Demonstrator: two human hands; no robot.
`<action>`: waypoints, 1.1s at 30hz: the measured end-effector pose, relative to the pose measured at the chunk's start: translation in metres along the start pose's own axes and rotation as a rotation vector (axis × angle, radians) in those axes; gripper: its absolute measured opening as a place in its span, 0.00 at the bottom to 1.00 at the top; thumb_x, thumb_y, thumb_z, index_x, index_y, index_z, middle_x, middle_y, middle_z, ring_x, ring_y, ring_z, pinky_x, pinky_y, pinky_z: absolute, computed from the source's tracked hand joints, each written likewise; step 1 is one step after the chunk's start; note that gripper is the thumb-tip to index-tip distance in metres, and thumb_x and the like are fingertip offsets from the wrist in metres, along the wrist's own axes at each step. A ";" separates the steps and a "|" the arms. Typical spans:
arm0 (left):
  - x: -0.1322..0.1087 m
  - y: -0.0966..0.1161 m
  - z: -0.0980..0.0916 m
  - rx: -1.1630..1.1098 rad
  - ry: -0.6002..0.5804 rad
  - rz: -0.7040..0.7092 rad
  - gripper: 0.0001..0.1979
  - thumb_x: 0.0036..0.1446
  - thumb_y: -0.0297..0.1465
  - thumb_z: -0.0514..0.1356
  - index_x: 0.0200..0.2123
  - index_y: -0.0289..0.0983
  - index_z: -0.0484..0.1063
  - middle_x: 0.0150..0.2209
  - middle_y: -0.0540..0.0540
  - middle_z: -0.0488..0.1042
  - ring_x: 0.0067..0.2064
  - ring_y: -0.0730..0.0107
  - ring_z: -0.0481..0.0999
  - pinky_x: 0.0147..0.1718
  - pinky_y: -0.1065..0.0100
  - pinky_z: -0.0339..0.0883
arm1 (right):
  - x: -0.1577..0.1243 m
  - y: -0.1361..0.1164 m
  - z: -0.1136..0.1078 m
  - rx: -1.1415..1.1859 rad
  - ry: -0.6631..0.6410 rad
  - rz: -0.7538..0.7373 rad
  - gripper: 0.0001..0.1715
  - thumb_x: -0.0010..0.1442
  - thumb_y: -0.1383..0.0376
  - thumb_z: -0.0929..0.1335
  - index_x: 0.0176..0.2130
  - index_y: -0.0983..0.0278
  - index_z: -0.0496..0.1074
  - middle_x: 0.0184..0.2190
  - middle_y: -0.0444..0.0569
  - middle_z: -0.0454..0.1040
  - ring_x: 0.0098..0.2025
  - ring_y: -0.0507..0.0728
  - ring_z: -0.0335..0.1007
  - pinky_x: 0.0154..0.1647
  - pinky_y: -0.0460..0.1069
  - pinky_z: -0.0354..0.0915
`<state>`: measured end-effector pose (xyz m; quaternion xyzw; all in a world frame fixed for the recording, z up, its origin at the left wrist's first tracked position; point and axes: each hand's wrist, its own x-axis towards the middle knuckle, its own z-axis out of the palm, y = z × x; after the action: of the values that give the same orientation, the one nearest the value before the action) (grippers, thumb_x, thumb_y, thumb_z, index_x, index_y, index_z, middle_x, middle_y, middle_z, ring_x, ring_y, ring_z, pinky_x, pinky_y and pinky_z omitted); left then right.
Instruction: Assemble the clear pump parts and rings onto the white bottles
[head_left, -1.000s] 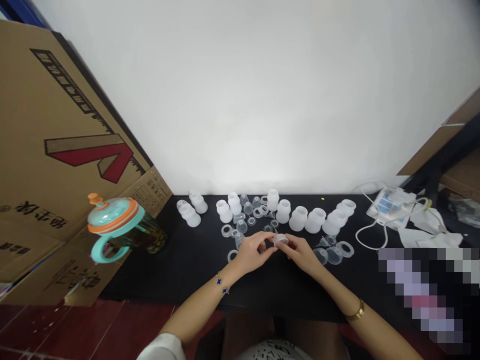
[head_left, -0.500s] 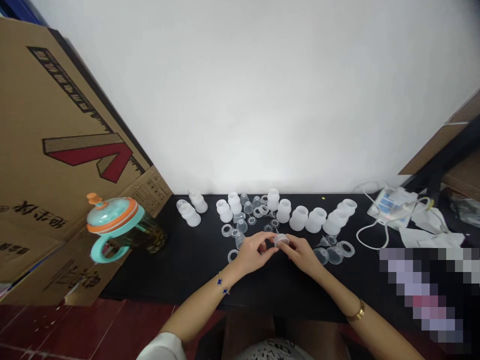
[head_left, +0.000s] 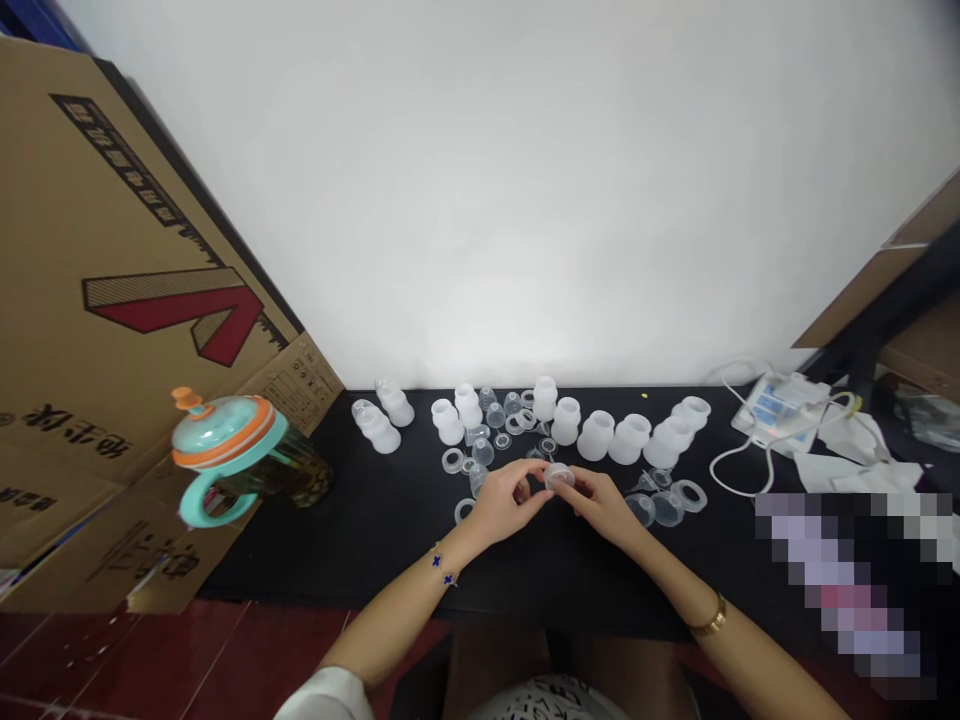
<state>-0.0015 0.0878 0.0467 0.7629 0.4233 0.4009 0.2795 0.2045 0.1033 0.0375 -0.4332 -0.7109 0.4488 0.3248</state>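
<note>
My left hand (head_left: 508, 502) and my right hand (head_left: 606, 510) meet over the middle of the black table, both closed around a translucent white bottle collar ring (head_left: 559, 472). My right thumb presses into the ring, while the left fingertips grip its left edge. Whether a teat sits inside it is hard to make out. Behind the hands lie loose clear teats (head_left: 483, 453) and collar rings (head_left: 453, 460). More clear domed covers (head_left: 667, 508) and a ring (head_left: 689, 495) rest beside my right forearm.
White baby bottles without tops (head_left: 597, 436) stand in a row along the wall. Two bottles with clear tops (head_left: 381, 430) are at the left. A large teal-lidded jug (head_left: 232, 440) stands before a cardboard box (head_left: 112, 300). White cables (head_left: 750, 485) and papers lie at the right.
The collar ring has tilted slightly and risen a little in my fingers. Both hands stay closed on it in nearly the same place.
</note>
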 end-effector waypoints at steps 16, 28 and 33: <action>-0.001 0.000 0.003 0.013 -0.025 0.003 0.15 0.61 0.35 0.63 0.51 0.41 0.72 0.36 0.51 0.77 0.27 0.76 0.71 0.31 0.72 0.70 | 0.001 0.007 0.000 0.024 0.003 -0.012 0.22 0.66 0.50 0.64 0.34 0.64 0.72 0.24 0.41 0.64 0.24 0.52 0.60 0.25 0.46 0.57; -0.002 0.000 0.004 -0.018 -0.045 -0.015 0.15 0.61 0.38 0.63 0.50 0.41 0.71 0.35 0.51 0.78 0.27 0.75 0.72 0.31 0.72 0.69 | 0.000 0.003 0.001 -0.041 0.045 -0.028 0.22 0.66 0.51 0.64 0.31 0.64 0.71 0.22 0.41 0.63 0.24 0.52 0.60 0.24 0.46 0.55; -0.001 0.004 0.001 -0.006 -0.054 -0.042 0.16 0.61 0.38 0.63 0.51 0.41 0.70 0.38 0.51 0.78 0.27 0.76 0.72 0.31 0.72 0.70 | -0.002 -0.003 0.000 0.036 0.008 -0.030 0.23 0.66 0.48 0.63 0.34 0.63 0.72 0.22 0.42 0.64 0.23 0.52 0.60 0.24 0.46 0.56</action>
<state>0.0006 0.0851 0.0488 0.7636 0.4304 0.3751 0.3015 0.2040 0.1011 0.0401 -0.4183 -0.7078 0.4552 0.3420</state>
